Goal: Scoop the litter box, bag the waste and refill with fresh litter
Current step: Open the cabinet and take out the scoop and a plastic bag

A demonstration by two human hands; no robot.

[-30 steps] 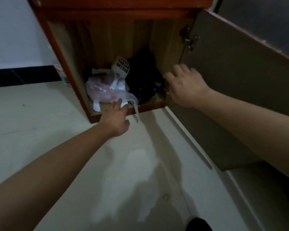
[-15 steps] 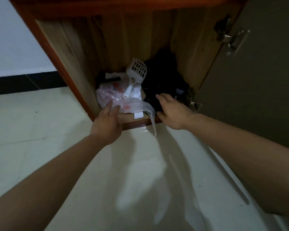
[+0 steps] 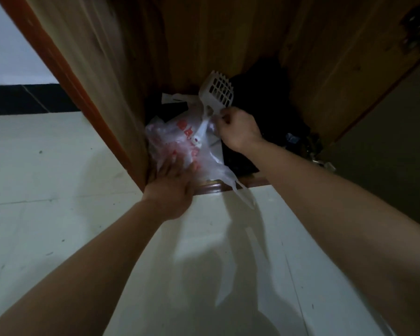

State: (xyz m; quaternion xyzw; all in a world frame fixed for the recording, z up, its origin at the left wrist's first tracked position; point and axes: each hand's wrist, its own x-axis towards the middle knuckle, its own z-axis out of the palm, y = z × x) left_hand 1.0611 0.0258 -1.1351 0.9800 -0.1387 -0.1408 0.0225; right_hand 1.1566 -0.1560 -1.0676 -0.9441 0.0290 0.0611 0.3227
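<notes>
Reaches with both bare arms into a low wooden cabinet (image 3: 102, 93), with its door (image 3: 386, 166) swung open on the right and a metal hinge (image 3: 417, 37) dim at the upper corner. Presses the left hand (image 3: 172, 187) palm down on a clear plastic bag (image 3: 180, 141) printed in red, fingers straight and spread, grasping nothing, right at the front lip of the cabinet floor. Lets one loop (image 3: 243, 195) of that bag dangle over the lip toward the pale tiled floor (image 3: 58, 190). Finds the white scoop (image 3: 217, 93) inside the cabinet, behind the plastic bag: slotted head upward and close to the back wall, handle slanting down and to the left across the top of the bag, with the handle's rounded end lying on the red print. Pinches the scoop with the right hand (image 3: 238, 129) at the lower edge of the head, fingers and thumb curled tight together there. Cannot rule out some bag film caught in the same pinch, given the blur. Holds the right wrist over a black bag (image 3: 264, 93) heaped in the right rear of the cabinet, just beside the scoop's head. Shows a strip of something white, too dim to name, behind the plastic bag at the back. Catches a black baseboard (image 3: 22, 100) along the wall at far left, well apart from the cabinet's contents.
</notes>
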